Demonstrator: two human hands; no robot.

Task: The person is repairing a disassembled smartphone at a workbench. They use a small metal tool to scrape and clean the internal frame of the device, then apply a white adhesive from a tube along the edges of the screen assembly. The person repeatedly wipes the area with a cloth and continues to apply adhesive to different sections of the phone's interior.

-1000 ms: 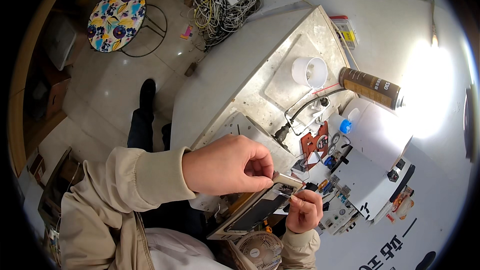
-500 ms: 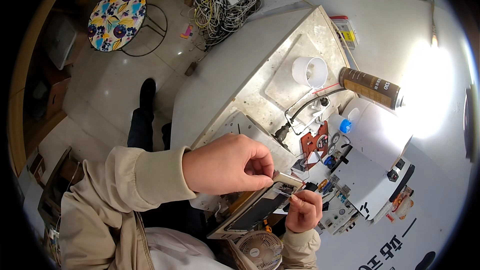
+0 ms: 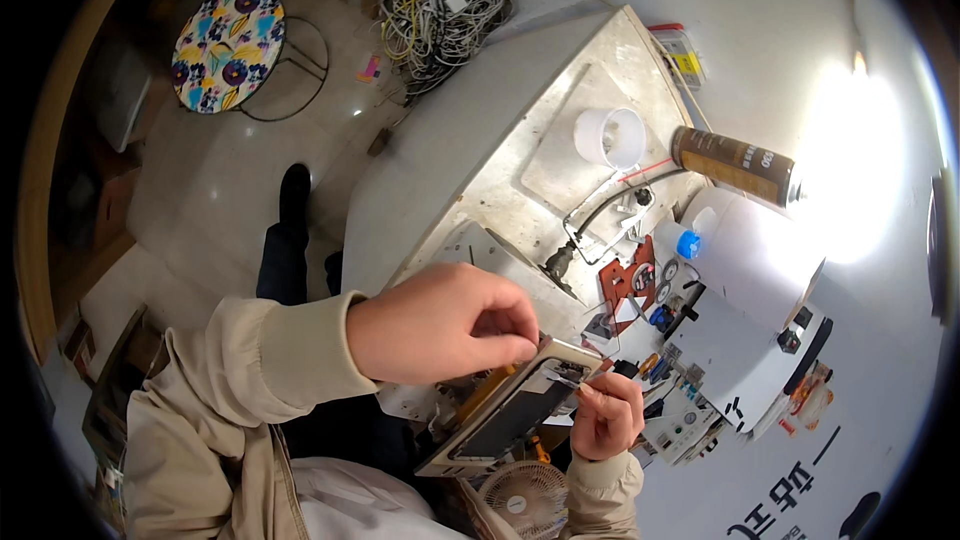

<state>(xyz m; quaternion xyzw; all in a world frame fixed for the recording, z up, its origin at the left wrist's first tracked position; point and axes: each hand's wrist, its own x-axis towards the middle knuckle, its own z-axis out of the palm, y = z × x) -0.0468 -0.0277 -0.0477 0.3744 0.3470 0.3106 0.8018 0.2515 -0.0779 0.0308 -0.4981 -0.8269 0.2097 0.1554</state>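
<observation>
A flat tablet-like device (image 3: 520, 410) with a pale frame and a dark inner panel is tilted in front of me. My left hand (image 3: 450, 325) is closed in a pinch at its upper edge, thumb and forefinger together; whatever lies between them is hidden. Beside the device's upper right corner, my right hand (image 3: 608, 418) has its fingers pinched. A thin, shiny sliver shows at those fingertips, too small to name. What supports the device from below is out of sight.
The bench (image 3: 480, 165) carries a white cup (image 3: 612, 139), a brown spray can (image 3: 738, 165) with a red straw, a metal clamp frame (image 3: 610, 230) and a red-brown plate (image 3: 627, 285). A small fan (image 3: 525, 500) sits below the device. Cables (image 3: 440, 15) and a round stool (image 3: 228, 48) are on the floor.
My left hand has shifted slightly left along the device's upper edge, still pinched. The right hand stays nearly in place at the corner. The whole view has moved a little.
</observation>
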